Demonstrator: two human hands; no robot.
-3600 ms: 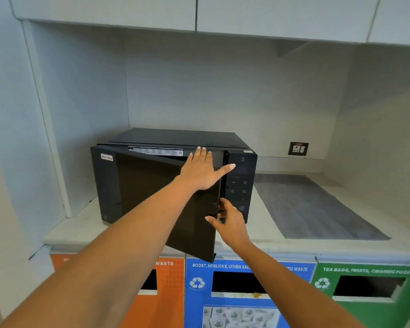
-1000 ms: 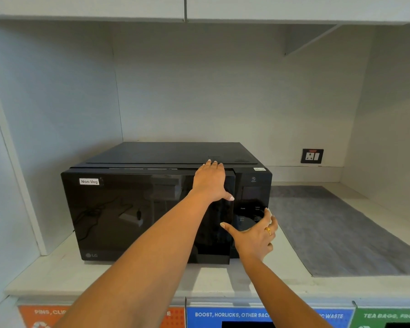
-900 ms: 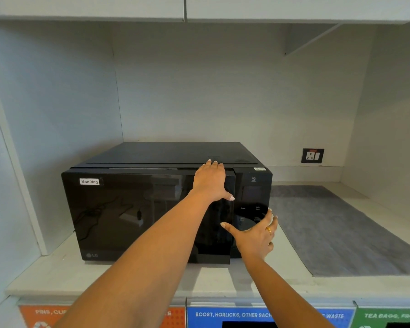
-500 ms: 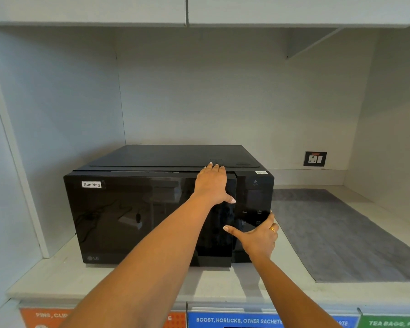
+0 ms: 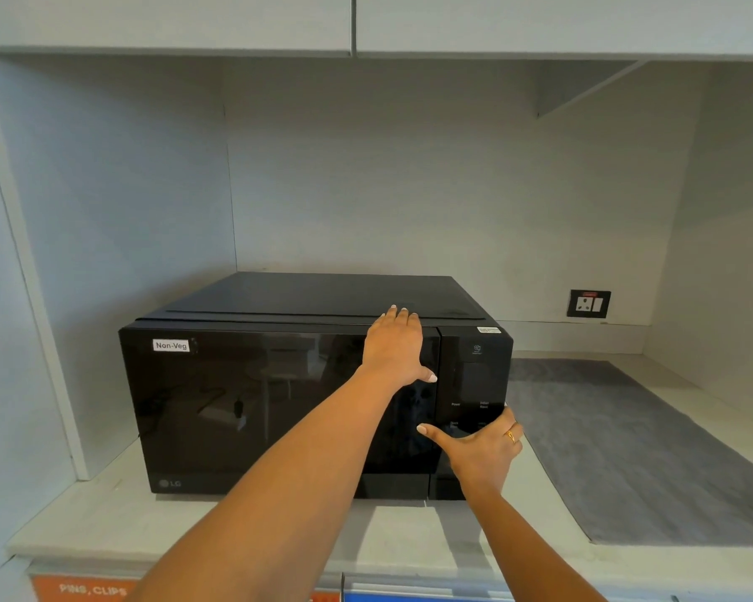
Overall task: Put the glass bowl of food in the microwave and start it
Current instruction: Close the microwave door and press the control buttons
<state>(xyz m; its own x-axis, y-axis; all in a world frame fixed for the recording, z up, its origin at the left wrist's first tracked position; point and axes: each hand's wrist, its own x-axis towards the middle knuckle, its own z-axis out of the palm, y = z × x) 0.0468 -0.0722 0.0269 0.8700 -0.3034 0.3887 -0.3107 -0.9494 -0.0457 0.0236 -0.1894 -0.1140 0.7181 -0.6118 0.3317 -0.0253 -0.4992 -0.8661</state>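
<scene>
Stood in the middle of the frame, microwave (image 5: pixel 279 406) with door shut; bowl not seen, probably inside behind dark glass. Left hand (image 5: pixel 394 347) spread flat on door top; right hand (image 5: pixel 481 445) open, fingers on control panel (image 5: pixel 474 384). Probably heavy, slippery, breakable: best held under the rim with both hands.

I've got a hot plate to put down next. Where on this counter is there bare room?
Freest: the grey mat right of the microwave, running back to the wall below the socket. A bare strip of counter lies in front of the microwave. Crowded: the control panel, where the right hand works, and the door corner under the left hand.
</scene>
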